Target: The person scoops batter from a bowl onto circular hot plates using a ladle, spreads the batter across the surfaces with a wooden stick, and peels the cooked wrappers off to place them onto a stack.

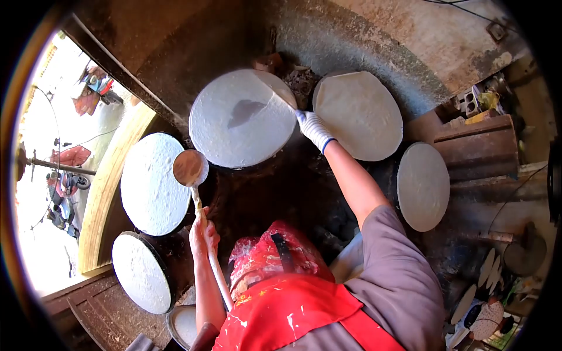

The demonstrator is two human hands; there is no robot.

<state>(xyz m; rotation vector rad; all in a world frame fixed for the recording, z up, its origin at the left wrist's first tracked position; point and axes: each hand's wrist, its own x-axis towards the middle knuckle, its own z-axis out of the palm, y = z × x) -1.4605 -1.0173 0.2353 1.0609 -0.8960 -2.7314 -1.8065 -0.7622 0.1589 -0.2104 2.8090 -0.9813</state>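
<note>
Left fingers point(212, 235) wrapped round ladle handle point(218, 272); right gloved fingers point(302, 118) at round sheet point(237, 137) edge, grip unclear.

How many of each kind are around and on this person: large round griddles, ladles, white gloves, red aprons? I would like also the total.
Large round griddles: 5
Ladle: 1
White glove: 1
Red apron: 1
Total: 8

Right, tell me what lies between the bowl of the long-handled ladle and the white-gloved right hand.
Between the ladle's bowl and the white-gloved right hand lies a large round disc with a pale, glossy surface, as the head view shows.
</note>
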